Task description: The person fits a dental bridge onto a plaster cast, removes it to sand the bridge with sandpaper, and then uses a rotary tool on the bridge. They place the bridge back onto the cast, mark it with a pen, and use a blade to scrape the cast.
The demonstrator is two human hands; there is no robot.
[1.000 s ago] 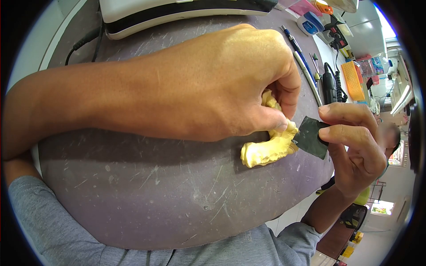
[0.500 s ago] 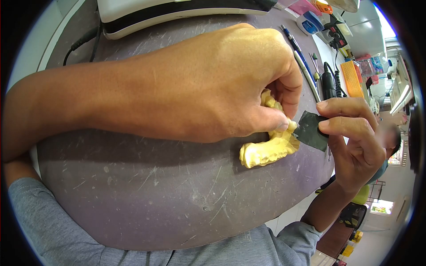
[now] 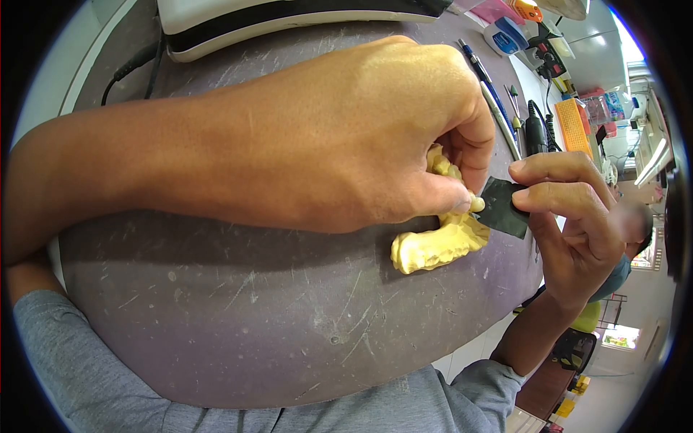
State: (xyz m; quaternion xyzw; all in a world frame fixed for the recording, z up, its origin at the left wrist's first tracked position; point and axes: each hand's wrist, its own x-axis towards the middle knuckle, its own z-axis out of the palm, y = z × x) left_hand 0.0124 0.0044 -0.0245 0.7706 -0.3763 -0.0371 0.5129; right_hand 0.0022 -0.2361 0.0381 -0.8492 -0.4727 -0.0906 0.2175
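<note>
A yellow dental cast, curved like an arch with bumpy teeth, stands at the right-hand part of the grey tabletop. My left hand reaches over it palm down, fingers curled and thumb pressed close to a small pale tooth on the cast; the rest of its grip is hidden behind the hand. My right hand pinches a small dark, squarish sheet between fingers and thumb. The sheet's left edge meets the tooth beside my left thumb in this view.
A white and black device stands at the back. Pens, small burs, a black handpiece, a blue-labelled jar and an orange basket lie to the right. Another person sits farther off.
My right hand and the dark sheet have shifted slightly left and up, and the sheet is tilted a little differently against the tooth. My left hand has barely moved.
</note>
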